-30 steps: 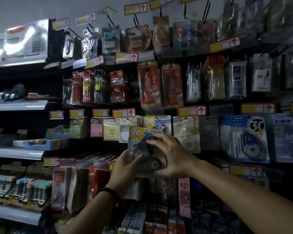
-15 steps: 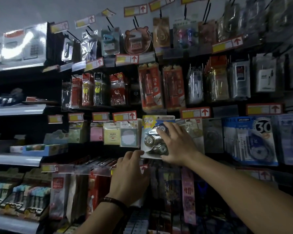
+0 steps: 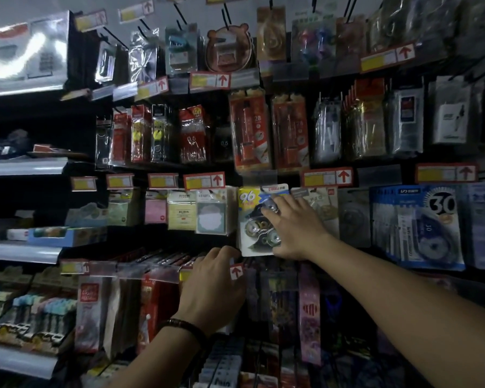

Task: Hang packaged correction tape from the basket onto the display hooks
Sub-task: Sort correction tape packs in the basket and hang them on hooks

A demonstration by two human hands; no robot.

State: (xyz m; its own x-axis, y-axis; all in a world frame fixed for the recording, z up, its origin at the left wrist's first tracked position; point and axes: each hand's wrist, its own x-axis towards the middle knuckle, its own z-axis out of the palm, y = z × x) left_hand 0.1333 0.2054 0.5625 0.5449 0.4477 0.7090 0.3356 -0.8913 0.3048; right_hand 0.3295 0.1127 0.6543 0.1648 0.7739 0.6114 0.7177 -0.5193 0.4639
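Correction tape pack (image 3: 253, 217) upright among hanging goods, notepads (image 3: 212, 217) just left of it, right hand (image 3: 297, 228) on its front with fingers spread flat, left hand (image 3: 216, 284) just below its lower left corner, fingers curled, cannot tell whether they grip anything

"96" on correction tape pack (image 3: 251, 228)

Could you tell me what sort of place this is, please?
Most likely a shop's stationery aisle: packaged goods hang in rows from display hooks, yellow-and-red price tags with arrows sit under each row, and the right hand rests on a correction tape pack.
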